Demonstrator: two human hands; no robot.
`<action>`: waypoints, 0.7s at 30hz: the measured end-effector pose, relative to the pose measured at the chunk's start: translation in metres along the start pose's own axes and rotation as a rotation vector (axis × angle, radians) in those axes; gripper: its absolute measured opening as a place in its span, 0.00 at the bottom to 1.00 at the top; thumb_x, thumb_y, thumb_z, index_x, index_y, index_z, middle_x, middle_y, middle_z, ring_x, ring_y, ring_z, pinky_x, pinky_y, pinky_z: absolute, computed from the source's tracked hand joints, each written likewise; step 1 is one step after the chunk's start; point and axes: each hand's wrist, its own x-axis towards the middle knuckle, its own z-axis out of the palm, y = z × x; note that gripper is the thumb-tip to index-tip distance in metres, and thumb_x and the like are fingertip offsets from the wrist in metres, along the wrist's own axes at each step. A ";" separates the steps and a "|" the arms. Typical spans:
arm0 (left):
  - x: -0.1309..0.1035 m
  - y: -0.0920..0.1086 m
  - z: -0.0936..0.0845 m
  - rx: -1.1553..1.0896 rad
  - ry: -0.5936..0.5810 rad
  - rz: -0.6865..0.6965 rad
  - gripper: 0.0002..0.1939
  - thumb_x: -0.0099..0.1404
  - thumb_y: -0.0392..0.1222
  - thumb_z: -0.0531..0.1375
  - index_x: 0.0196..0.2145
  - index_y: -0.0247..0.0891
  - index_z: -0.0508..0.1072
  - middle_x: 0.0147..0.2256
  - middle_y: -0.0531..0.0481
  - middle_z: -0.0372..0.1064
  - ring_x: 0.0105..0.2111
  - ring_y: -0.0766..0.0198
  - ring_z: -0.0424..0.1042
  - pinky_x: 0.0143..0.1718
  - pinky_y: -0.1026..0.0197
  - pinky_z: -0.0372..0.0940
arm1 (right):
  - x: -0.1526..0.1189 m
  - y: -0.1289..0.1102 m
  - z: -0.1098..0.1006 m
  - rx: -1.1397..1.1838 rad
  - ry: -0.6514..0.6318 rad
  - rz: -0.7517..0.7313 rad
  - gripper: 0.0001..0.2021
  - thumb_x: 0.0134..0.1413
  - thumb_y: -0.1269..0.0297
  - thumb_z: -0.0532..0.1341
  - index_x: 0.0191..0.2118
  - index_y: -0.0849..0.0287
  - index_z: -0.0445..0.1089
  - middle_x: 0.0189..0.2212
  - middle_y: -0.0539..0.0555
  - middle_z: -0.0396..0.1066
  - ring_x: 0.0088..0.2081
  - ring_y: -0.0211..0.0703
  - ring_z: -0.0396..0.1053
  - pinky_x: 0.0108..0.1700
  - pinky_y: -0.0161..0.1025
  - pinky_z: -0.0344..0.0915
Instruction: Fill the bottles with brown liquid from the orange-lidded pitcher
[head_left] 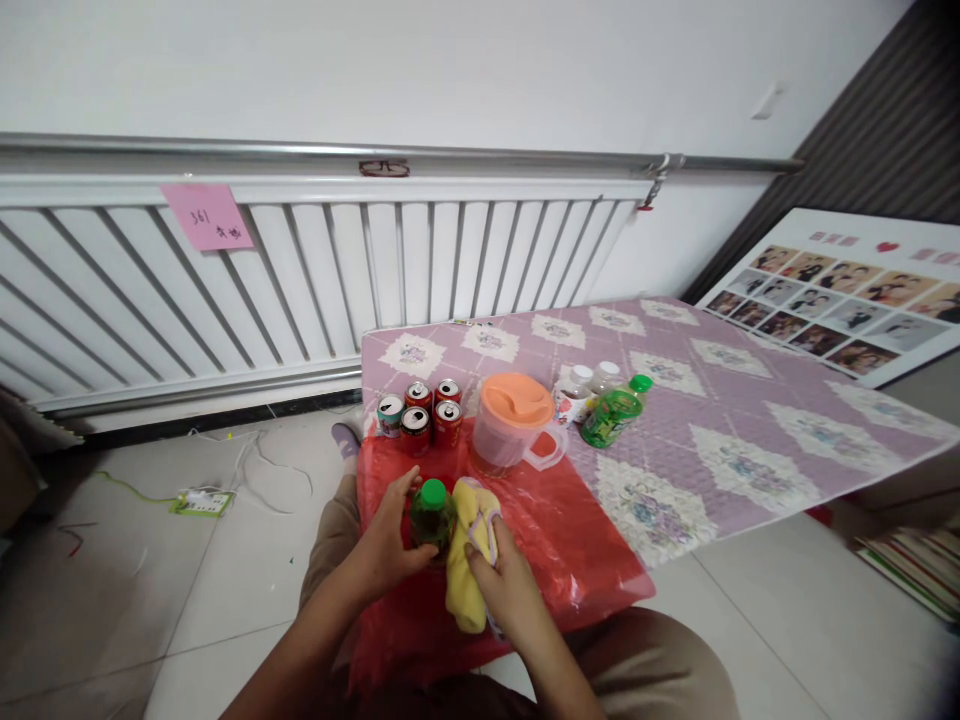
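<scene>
My left hand (394,535) curves round the left side of a green bottle (431,520) with a green cap, its thumb across the near side. The bottle stands upright on a red plastic sheet (555,540). In my right hand (506,580) is a bunched yellow cloth (469,565) with a pale purple edge, held against or just beside the bottle's right side; the exact contact is hidden. Behind the bottle stands a clear pitcher (499,445) with an orange lid (517,398). Several opened drink cans (416,430) stand together to its left.
Right of the pitcher are another green bottle (611,415), leaning, and two white-capped bottles (581,385). A purple floral cover (697,430) lies over the table. Behind runs a white radiator (442,260). A power strip (201,502) with cables lies on the floor at left.
</scene>
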 end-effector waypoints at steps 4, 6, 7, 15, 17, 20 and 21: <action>0.001 -0.006 -0.015 -0.098 -0.129 -0.023 0.49 0.53 0.30 0.63 0.67 0.44 0.46 0.66 0.39 0.51 0.66 0.50 0.54 0.64 0.43 0.56 | -0.002 -0.015 -0.007 0.127 0.054 0.039 0.20 0.58 0.57 0.57 0.55 0.57 0.64 0.46 0.58 0.75 0.46 0.51 0.74 0.47 0.45 0.71; 0.004 -0.007 -0.017 -0.130 -0.178 -0.038 0.46 0.55 0.32 0.63 0.67 0.44 0.48 0.66 0.39 0.53 0.65 0.50 0.57 0.64 0.43 0.57 | -0.004 -0.023 -0.006 0.182 0.075 0.037 0.23 0.58 0.55 0.57 0.58 0.58 0.62 0.46 0.58 0.75 0.46 0.51 0.74 0.46 0.45 0.71; 0.005 -0.007 -0.017 -0.142 -0.194 -0.045 0.45 0.56 0.33 0.64 0.67 0.44 0.49 0.65 0.40 0.54 0.64 0.50 0.59 0.63 0.43 0.58 | -0.005 -0.027 -0.005 0.196 0.075 0.024 0.24 0.59 0.55 0.57 0.59 0.58 0.61 0.46 0.58 0.75 0.47 0.51 0.74 0.47 0.45 0.71; 0.004 -0.006 0.002 -0.175 -0.066 -0.096 0.37 0.56 0.35 0.65 0.61 0.42 0.57 0.58 0.40 0.64 0.55 0.52 0.69 0.57 0.46 0.66 | -0.008 -0.030 0.013 -0.021 0.030 -0.186 0.24 0.55 0.66 0.56 0.58 0.58 0.58 0.53 0.62 0.68 0.56 0.52 0.67 0.56 0.49 0.65; 0.001 -0.012 0.010 -0.143 0.016 -0.084 0.37 0.55 0.34 0.65 0.60 0.40 0.57 0.58 0.39 0.64 0.56 0.52 0.68 0.57 0.45 0.65 | -0.005 -0.022 0.016 -0.060 0.038 -0.171 0.24 0.54 0.67 0.56 0.58 0.58 0.59 0.53 0.62 0.68 0.56 0.52 0.67 0.57 0.50 0.65; -0.001 -0.022 0.021 -0.089 0.122 -0.075 0.39 0.53 0.35 0.66 0.60 0.40 0.57 0.58 0.39 0.62 0.58 0.50 0.66 0.58 0.43 0.63 | -0.002 -0.010 0.017 -0.071 0.001 -0.091 0.19 0.56 0.66 0.55 0.54 0.60 0.61 0.49 0.63 0.70 0.52 0.52 0.70 0.54 0.49 0.67; -0.001 -0.023 0.024 -0.073 0.148 -0.079 0.40 0.52 0.36 0.67 0.61 0.40 0.56 0.58 0.39 0.62 0.58 0.50 0.65 0.59 0.42 0.62 | -0.001 -0.006 0.017 -0.072 -0.010 -0.067 0.18 0.56 0.65 0.55 0.52 0.60 0.63 0.48 0.63 0.71 0.51 0.52 0.71 0.53 0.48 0.68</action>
